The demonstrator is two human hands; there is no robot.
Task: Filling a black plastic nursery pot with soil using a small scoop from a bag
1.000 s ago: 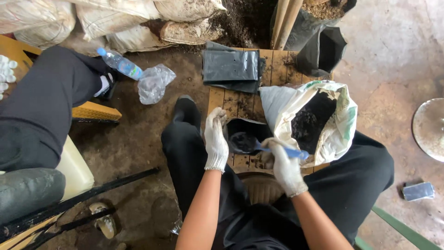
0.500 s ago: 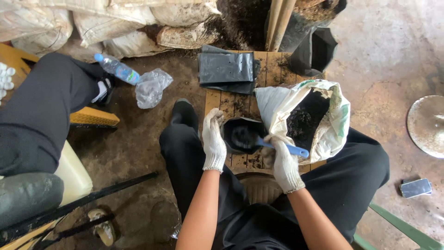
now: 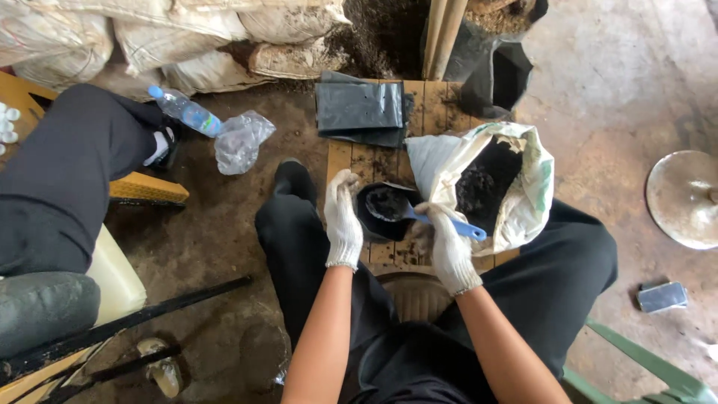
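Black grow bag (image 3: 381,213) is held open by the left hand (image 3: 342,221), just left of the soil sack (image 3: 486,183); blue scoop (image 3: 426,213) is gripped by the right hand (image 3: 447,243). Probably best tipped slowly, low over the mouth.

1 head-worn view, straight down, close over lap and floor (image 3: 224,247)
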